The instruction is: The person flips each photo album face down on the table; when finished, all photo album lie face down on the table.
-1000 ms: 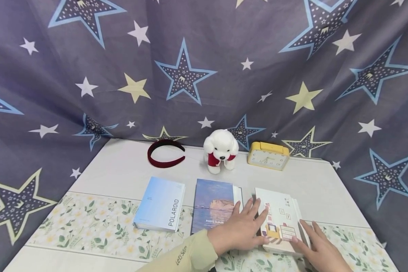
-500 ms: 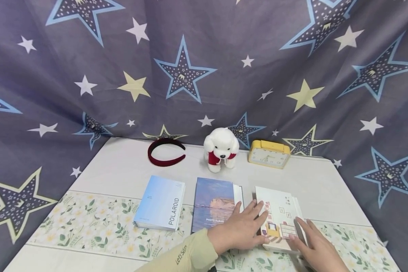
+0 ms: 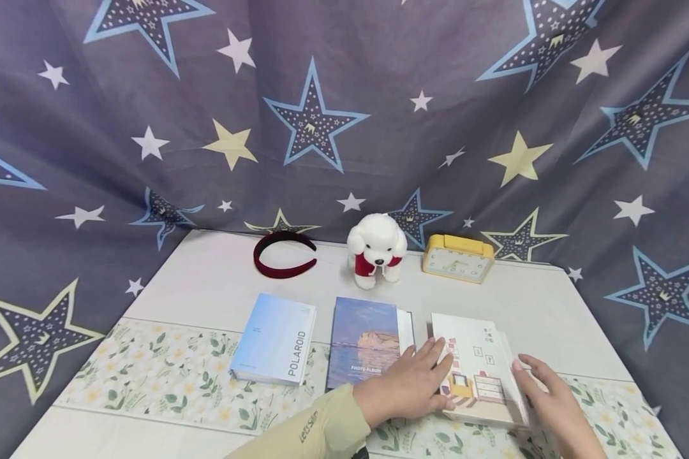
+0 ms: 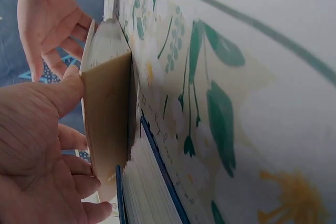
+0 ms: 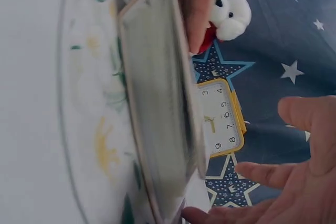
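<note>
Backdrop: we see a dark grey-purple cloth curtain (image 3: 344,38) printed with stars.
Surface: white tabletop (image 3: 224,274), crossed by a cream floral strip (image 3: 161,366).
Room-print book: thick white rectangular book (image 3: 471,344), lying between both hands.
Seascape book: blue rectangular PHOTO ALBUM (image 3: 363,338), just left of it.
Polaroid book: pale-blue rectangular POLAROID album (image 3: 272,338), farther left.
Left hand: left hand (image 3: 407,386), grip unclenched, fingers spread, thumb touching the white book's left side.
Right hand: right hand (image 3: 554,401), grip loosely open at the right edge; fingertip contact we cannot tell.
Toy: white plush dog (image 3: 377,236), red-clothed.
Clock: yellow rectangular alarm clock (image 3: 458,261).
Headband: dark-red curved headband (image 3: 281,273).
</note>
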A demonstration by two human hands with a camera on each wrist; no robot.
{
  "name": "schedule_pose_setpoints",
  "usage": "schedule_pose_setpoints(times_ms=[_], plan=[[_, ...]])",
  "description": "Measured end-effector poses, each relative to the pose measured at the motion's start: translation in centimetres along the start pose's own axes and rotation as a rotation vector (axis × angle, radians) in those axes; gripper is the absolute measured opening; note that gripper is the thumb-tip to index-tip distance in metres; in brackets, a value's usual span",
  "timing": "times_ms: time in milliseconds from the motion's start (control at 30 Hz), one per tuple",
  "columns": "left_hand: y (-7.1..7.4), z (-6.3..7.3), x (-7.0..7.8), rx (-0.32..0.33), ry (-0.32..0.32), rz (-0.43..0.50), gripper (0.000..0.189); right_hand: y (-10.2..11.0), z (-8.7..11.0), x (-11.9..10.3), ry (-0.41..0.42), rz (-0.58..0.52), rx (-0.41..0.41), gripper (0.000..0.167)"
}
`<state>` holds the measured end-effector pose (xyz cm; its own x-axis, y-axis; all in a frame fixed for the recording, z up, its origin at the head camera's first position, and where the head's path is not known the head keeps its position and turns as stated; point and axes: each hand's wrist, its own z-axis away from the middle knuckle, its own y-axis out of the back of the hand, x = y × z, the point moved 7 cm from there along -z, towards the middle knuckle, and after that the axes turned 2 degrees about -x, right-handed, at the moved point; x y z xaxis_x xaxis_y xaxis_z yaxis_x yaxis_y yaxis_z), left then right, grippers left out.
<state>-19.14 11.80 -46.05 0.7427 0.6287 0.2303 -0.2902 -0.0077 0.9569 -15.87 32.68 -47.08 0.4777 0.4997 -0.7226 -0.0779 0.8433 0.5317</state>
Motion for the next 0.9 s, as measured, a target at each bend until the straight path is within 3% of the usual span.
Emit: schedule_pose_setpoints(times_ms=[133, 300, 400, 533, 767, 900], plan=[[0.3, -0.2, 0.0, 0.013, -0.012, 0.071, 0.077, 0.3, 0.0, -0.3, -0.005, -0.146, -0.038, 0.111], [0.5, -0.4, -0.1, 0.025, -0.018, 0.137, 0.077, 1.1, -0.4, 0.2, -0.027, -0.226, 0.01, 0.104], [0.6, -0.7, -0.2, 0.034, -0.009, 0.146, 0.078, 1.8, -1.3, 1.3, -0.02, -0.296, 0.032, 0.096], [0.5, -0.7, -0.1, 0.048, 0.007, 0.144, 0.079, 2.4, -2.9, 3.6, -0.003, -0.353, 0.026, 0.097], [0.2, -0.6, 0.3, 0.064, -0.006, 0.17, 0.078, 2.7, -0.1, 1.2, -0.011, -0.4, 0.084, 0.079], [-0.1, -0.8, 0.6, 0.06, 0.017, 0.189, 0.079, 3.2, 0.6, 0.9, 0.023, -0.461, 0.099, 0.068]])
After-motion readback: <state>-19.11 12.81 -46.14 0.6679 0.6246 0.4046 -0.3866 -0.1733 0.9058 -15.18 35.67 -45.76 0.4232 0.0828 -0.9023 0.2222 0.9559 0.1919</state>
